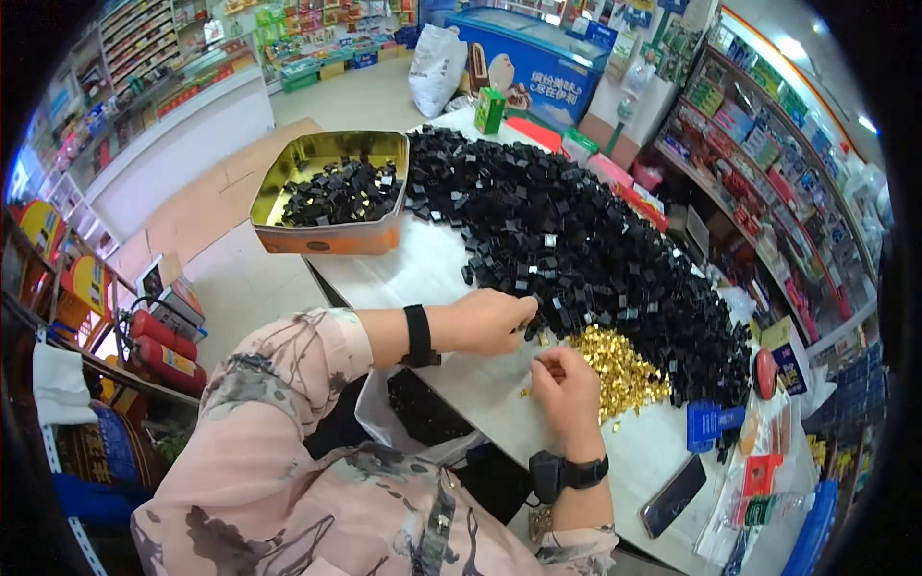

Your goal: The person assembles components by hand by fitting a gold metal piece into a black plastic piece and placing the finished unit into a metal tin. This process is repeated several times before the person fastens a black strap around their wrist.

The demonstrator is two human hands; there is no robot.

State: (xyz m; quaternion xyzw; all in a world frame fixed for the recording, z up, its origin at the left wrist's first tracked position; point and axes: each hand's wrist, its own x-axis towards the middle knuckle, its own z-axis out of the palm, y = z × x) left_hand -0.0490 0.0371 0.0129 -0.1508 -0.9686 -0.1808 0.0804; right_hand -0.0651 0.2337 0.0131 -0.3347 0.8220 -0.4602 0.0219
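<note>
A large heap of small black square pieces [567,230] covers much of the white table [423,259]. My left hand [495,322] is closed at the near edge of this heap, its fingertips pressed together by the black pieces. Whatever it holds is hidden. A smaller pile of shiny gold metal pieces [624,370] lies against the near side of the black heap. Just left of the gold pile, my right hand [569,389] has thumb and fingers pinched together; anything between them is too small to name. A few loose pieces lie between the two hands.
An open gold-lined tin [331,240] partly filled with black pieces stands at the table's far left. On the right are a phone [674,496], a blue plastic device [713,425] and a red oval object [765,372]. A plastic-lined container [370,418] sits below the near edge.
</note>
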